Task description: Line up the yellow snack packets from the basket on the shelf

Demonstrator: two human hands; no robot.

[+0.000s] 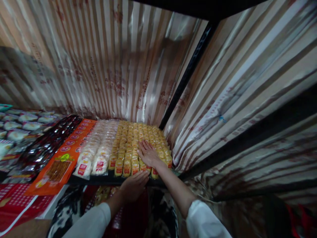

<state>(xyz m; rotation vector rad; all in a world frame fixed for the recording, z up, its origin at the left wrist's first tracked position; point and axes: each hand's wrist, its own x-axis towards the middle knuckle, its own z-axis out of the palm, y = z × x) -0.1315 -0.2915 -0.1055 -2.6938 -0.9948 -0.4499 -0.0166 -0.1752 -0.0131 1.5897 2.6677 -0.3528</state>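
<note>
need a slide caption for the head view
Right hand flat on rows of yellow snack packs, left hand at the shelf edge below them.

A single head-worn view is aimed forward and down, close over a shelf (106, 180) of packets (128, 148); both forearms are seen entering from the bottom edge, and striped sheeting (111, 59) is seen behind the shelf.

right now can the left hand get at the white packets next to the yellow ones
Probably yes: the left hand sits at the shelf's front edge, open, and the white packets lie just to its left with nothing between them.
</note>
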